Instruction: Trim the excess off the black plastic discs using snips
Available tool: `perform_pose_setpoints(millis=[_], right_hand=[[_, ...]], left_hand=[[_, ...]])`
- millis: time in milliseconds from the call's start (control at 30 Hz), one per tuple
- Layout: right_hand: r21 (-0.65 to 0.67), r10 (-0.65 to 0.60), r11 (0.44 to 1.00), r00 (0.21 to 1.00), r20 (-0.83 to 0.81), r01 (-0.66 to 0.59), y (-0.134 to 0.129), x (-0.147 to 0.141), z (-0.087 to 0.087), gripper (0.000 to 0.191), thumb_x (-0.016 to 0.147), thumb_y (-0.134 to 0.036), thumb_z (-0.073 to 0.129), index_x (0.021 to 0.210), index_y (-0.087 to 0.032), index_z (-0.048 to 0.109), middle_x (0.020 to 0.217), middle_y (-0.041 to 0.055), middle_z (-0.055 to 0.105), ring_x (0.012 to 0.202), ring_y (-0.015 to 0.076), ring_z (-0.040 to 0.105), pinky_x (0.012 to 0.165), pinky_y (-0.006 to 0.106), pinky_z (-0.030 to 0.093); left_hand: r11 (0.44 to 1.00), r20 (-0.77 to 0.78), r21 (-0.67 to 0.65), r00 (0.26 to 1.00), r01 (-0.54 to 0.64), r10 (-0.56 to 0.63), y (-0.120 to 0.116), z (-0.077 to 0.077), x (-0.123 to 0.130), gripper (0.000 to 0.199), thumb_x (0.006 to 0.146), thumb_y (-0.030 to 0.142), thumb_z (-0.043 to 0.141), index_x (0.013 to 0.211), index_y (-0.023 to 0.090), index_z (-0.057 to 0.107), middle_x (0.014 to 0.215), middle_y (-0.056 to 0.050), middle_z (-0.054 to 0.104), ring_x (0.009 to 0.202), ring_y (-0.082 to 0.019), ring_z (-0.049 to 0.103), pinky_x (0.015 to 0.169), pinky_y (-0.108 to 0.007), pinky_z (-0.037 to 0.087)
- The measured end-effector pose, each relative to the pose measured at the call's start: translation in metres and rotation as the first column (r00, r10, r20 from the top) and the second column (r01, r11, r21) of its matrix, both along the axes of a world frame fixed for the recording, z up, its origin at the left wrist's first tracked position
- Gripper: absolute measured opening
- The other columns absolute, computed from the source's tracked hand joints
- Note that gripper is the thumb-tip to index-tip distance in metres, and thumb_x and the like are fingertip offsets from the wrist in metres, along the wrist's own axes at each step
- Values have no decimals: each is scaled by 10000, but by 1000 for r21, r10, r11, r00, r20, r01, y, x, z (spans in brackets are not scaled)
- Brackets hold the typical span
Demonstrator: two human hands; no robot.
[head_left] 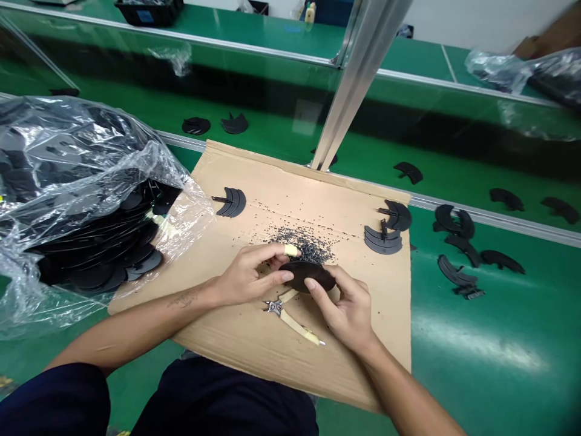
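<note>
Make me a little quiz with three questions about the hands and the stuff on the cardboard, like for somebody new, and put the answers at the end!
1. True or false: the pliers lie on the cardboard.
2. What does the right hand hold?
3. Fill in the blank: the yellow wrap is worn on the ____ hand.

Key: 1. True. 2. A black rounded piece. 3. Left, so the left hand.

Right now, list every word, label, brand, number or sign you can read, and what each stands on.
No text can be read.
Blue rectangular label on the black plastic tray: too small and blurred.
Dark tattoo on the left forearm: too small to make out.
</note>
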State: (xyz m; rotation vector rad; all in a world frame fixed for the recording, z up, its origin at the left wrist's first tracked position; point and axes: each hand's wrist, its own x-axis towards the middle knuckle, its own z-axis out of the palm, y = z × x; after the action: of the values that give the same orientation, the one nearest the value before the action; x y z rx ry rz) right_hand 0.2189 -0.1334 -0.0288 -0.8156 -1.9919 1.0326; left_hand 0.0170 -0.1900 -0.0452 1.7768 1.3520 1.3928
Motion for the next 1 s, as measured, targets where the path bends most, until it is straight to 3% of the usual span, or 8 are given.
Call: perform_pose_setpoints(millis=[1000], right_hand=[[36, 10, 999, 1000, -9, -10, -1, 1, 1, 73, 890, -223, 669, 952, -198, 698, 797, 19, 734, 633, 136, 652, 602, 255, 551]], left_hand=[[1000, -13, -2, 1000, 1, -1, 1, 0, 0, 281, 946, 379, 635, 1108, 154, 680, 842, -57, 725, 696, -125, 632, 630, -244, 549]])
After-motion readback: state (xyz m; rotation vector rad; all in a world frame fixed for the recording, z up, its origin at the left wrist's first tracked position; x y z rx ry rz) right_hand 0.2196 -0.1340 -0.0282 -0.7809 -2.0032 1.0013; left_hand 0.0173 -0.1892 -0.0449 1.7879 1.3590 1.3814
